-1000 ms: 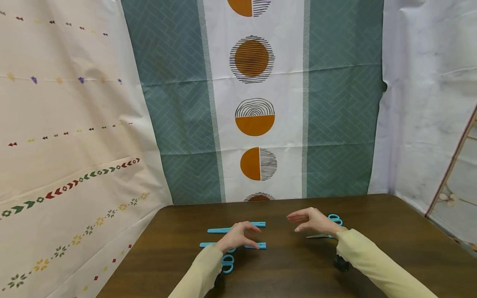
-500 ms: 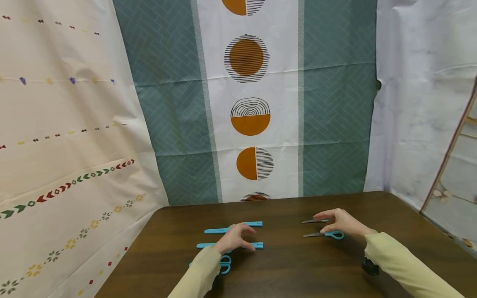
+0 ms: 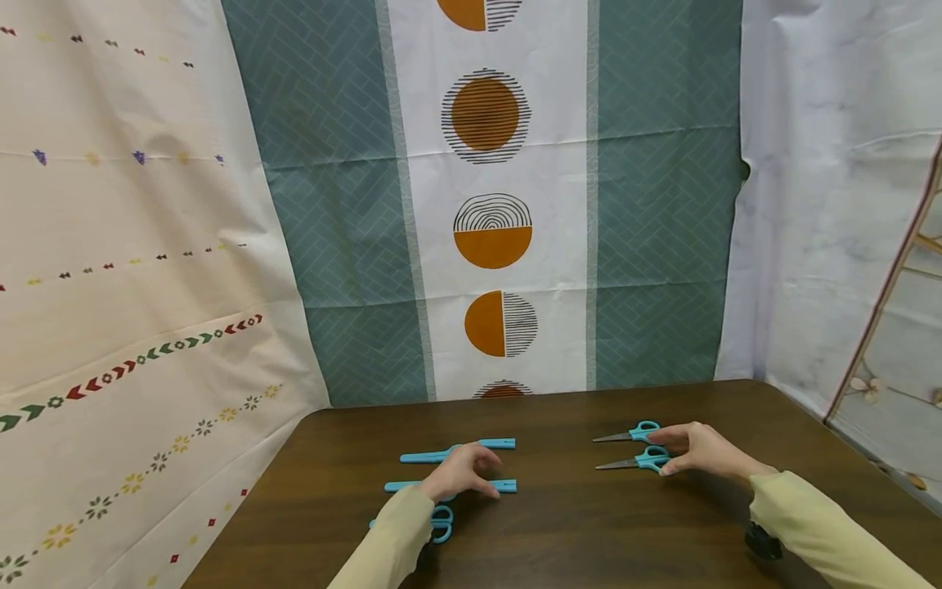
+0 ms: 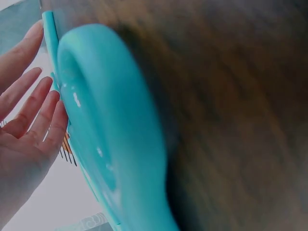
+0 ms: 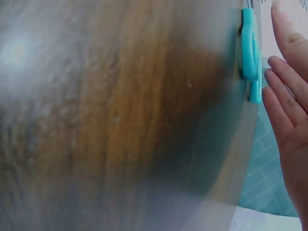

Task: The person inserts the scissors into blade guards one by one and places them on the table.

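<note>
My left hand [image 3: 458, 473] hovers over the left part of the table with fingers spread and loosely bent, partly covering two long light-blue strips. The upper strip [image 3: 423, 458] and the lower strip [image 3: 504, 486] lie crosswise. A blue scissors handle [image 3: 442, 524] shows by my left wrist; in the left wrist view a large blue loop [image 4: 139, 120] fills the foreground. On the right, two pairs of scissors with grey blades and blue handles, the far pair [image 3: 640, 431] and the near pair [image 3: 649, 460], lie parallel, blades pointing left. My right hand [image 3: 699, 450] is at their handles, fingers extended.
The dark wooden table [image 3: 559, 523] has rounded far corners. Behind it hangs a green and white curtain [image 3: 655, 245] with orange circles. A patterned cream cloth [image 3: 147, 327] hangs at the left, a pale cloth [image 3: 824, 245] at the right.
My right hand has moved right, uncovering the two pairs of scissors, which now lie side by side. My left hand stays nearly in place. The head view has shifted slightly.
</note>
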{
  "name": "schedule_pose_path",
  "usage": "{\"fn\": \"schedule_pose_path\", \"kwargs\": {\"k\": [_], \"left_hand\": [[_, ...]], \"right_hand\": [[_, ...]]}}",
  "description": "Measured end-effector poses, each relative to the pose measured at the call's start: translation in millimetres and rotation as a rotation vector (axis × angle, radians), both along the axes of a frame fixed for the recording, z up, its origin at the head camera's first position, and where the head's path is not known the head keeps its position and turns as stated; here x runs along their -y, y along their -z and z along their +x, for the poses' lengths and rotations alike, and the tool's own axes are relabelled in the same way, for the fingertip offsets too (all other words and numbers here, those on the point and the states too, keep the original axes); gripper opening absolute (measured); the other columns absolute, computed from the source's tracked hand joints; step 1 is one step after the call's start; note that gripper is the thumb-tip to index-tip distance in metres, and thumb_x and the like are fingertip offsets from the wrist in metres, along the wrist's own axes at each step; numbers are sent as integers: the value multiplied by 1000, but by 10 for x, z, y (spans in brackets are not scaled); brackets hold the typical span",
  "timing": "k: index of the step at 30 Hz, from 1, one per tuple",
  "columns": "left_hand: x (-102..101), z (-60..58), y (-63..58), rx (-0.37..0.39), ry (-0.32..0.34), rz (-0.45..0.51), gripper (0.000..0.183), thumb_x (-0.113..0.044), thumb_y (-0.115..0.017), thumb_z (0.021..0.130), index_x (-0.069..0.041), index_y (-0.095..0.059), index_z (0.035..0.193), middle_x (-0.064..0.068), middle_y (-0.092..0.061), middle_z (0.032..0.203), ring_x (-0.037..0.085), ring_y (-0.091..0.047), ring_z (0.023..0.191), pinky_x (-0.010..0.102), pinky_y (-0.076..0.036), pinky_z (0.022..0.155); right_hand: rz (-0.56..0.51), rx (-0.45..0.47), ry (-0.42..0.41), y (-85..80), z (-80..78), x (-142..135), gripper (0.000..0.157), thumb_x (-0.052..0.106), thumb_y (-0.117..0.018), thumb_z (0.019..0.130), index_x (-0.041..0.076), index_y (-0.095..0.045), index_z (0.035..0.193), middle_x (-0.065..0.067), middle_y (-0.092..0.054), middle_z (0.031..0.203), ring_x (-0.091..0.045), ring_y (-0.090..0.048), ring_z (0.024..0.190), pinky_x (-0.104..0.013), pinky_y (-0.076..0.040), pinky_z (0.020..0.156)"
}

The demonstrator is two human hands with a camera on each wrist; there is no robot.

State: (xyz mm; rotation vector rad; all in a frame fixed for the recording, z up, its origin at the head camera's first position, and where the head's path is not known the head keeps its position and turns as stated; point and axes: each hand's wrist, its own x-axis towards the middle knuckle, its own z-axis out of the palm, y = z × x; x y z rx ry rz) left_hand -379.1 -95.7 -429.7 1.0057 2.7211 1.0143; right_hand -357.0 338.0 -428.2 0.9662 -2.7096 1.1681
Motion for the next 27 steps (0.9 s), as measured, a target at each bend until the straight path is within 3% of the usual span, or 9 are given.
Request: {"fn": "schedule_pose_path", "kwargs": {"k": [11,22,27], "left_hand": [[-36,-10,2,17,-9,-38,39,-14,-81,67,-5,-66,102,-1,-59,96,16,-52,86,29,-44,72],[-38,-43,-8,26,-18,-41,26,-12,-80,68,-6,-68,91,-5,-58,83,14,-53,76,26,-45,67],[-35,-40,-8,28,-16,-50,21,-12,-80,68,-6,-68,86,-5,-58,79,12,-52,74,26,-45,65]], "right_hand": [[53,-48,40,43,4,-46,58,23,-76,71,-13,-55,112,-24,-57,108,-34,-57,97,-33,-48,76],[61,-47,49,76,-24,-14,56,21,-80,67,-13,-57,107,-21,-60,99,-26,-61,83,-32,-50,68],[92,-63,85,108,-4,16,57,26,-81,66,-11,-60,105,-11,-59,93,-19,-58,78,-29,-49,65]]}}
